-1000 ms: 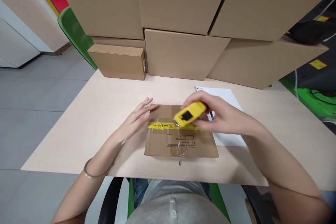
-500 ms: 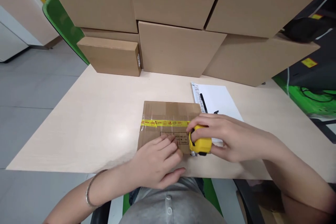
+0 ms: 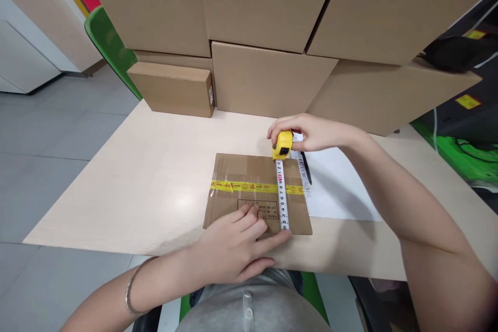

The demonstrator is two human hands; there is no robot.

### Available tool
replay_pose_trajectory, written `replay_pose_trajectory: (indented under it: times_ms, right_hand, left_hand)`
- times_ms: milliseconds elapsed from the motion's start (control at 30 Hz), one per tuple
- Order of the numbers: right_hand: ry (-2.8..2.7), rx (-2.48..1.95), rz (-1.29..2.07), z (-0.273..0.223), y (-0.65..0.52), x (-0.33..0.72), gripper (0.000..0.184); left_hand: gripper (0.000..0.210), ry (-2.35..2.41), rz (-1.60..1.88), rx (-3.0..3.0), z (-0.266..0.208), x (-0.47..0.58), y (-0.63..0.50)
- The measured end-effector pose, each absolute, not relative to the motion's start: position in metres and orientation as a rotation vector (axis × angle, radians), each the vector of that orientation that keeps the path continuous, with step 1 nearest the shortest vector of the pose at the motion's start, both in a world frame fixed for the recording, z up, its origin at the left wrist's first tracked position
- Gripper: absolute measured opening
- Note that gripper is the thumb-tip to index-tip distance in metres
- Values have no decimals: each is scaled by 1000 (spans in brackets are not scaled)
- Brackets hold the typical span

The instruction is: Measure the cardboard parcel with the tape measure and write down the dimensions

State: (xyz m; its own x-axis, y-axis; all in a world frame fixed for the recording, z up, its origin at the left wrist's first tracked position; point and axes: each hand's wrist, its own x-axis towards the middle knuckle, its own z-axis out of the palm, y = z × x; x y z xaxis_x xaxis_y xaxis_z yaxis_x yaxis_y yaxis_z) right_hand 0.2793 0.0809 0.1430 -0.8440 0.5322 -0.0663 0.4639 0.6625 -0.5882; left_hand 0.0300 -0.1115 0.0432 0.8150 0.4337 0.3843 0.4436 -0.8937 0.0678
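Note:
A flat cardboard box (image 3: 245, 167) with a yellow printed tape strip (image 3: 249, 187) lies on the table in front of me. My right hand (image 3: 317, 132) grips a yellow tape measure (image 3: 282, 144) at the far edge of the box. Its white blade (image 3: 281, 194) is pulled out and crosses the top of the box towards me. My left hand (image 3: 235, 244) rests on the near part of the box, fingers stretched out. The left index fingertip touches the blade's near end, by the box's front edge.
White paper (image 3: 342, 192) with a black pen (image 3: 306, 168) lies right of the box, partly under my right arm. Large cardboard boxes (image 3: 272, 80) stand stacked along the back, with a smaller carton (image 3: 171, 91) at back left. A green chair back (image 3: 111, 44) stands behind the table's left edge.
My right hand has carried the tape measure away from me to the box's far edge, drawing out the blade. My left index finger has stretched right onto the blade's end.

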Motion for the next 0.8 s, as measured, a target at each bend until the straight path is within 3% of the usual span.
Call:
replay_pose_trajectory:
  times_ms: [233,400,567,800]
  right_hand:
    - [-2730,-908,1062,121,107,277,39]
    - [-2687,-906,1023,132,101,281,36]
    - [-2770,-698,931,147,57,275,35]
    - [-2808,-725,1105,133,-32,279,31]
  left_hand:
    - [49,-715,-640,-2977,46,30,-110]
    - [52,-722,-623,-2980,45,29,-110]
    - [52,-676,-618,-2945,41,29,-109]
    - [48,-631,-749,-2924,49,21,-116]
